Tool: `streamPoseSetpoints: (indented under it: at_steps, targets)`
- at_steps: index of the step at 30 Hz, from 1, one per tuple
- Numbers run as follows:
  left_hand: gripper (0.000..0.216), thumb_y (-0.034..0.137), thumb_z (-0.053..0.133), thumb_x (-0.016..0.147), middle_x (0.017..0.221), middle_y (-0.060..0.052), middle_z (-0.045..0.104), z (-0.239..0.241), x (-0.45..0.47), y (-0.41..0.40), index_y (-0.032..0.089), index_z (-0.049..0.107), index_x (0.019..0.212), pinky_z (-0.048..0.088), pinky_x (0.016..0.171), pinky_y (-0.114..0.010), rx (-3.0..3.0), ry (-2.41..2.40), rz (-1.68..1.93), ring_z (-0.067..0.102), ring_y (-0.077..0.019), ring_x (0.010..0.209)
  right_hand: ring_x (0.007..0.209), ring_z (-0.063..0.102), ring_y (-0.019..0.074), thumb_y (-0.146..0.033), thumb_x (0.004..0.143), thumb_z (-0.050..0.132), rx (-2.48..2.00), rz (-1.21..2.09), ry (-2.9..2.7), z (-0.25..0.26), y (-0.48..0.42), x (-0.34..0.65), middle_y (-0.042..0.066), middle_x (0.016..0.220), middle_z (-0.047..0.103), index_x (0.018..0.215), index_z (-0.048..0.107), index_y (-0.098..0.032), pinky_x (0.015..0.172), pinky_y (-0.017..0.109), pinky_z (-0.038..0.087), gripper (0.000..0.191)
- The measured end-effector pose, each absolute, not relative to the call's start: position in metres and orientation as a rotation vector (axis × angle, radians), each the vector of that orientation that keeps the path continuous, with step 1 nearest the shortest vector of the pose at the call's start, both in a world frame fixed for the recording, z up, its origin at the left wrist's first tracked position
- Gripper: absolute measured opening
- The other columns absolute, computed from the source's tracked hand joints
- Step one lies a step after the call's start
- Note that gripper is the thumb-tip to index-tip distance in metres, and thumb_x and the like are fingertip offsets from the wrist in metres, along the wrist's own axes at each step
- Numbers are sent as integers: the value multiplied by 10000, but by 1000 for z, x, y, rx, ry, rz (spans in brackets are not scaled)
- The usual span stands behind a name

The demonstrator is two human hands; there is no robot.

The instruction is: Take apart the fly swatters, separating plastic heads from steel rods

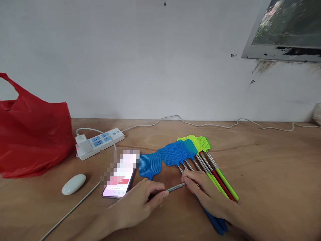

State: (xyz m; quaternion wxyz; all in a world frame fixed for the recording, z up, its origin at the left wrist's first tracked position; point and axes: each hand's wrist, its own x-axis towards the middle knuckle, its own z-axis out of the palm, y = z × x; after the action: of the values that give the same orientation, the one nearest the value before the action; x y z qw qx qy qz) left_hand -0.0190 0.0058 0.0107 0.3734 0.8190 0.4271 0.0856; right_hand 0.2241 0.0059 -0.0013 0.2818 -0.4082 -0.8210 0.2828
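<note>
Between my hands runs a thin metal rod point(176, 187), with a narrower section near its right end. My left hand point(140, 202) is closed around its left part, and the fingers hide that end. Thumb and fingertips of my right hand point(202, 187) pinch the right end. A blue fly swatter head point(150, 164) lies just beyond my left hand; whether it joins the rod is hidden. Several fly swatters with blue heads point(171, 154) and yellow-green heads point(190, 139) lie fanned out, overlapping, beside and under my right hand. Their handles are blue, yellow-green and red point(222, 184).
A lit phone point(120, 177) lies left of my left hand, partly blurred. Farther left are a white mouse-shaped object point(73, 184), a white power strip point(100, 143) with a plugged-in charger, and a red plastic bag point(35, 134). A white cable point(205, 125) runs along the wall.
</note>
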Motion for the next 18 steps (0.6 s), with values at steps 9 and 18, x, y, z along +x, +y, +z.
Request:
streamPoseSetpoints:
  at_steps: [9,18]
  targets:
    - [411,437,405,1035,690,23,511,6,-20,4,197,476,708,340,686,-285,2135,1109,147,507,-175,774,658,511,171,-142,969,354,-953,425,-2706,-2,2,224,11,789,589,851,456,-212,602,317,275,170]
    - [432,418,369,1039,631,36,428,17,-18,5,199,378,666,342,644,-281,2141,1000,143,462,-151,674,591,499,173,-134,944,373,-1047,320,-2775,5,-5,227,6,762,606,838,440,-220,549,332,202,152]
